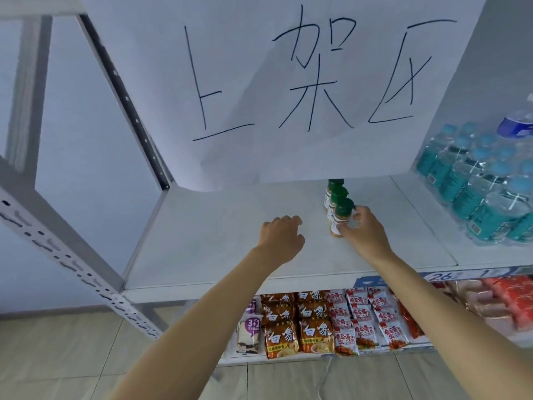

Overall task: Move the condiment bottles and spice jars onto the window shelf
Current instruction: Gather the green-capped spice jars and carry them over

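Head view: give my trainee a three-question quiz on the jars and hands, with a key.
1. True or false: the right hand holds the front jar.
2. How many green-capped spice jars stand in the row on the shelf?
3. What does the left hand hold? A) a jar B) a water bottle C) nothing

Key: 1 true; 2 three; 3 C. The left hand hovers over bare shelf, fingers loosely curled. The water bottles stand to the right of the jars.
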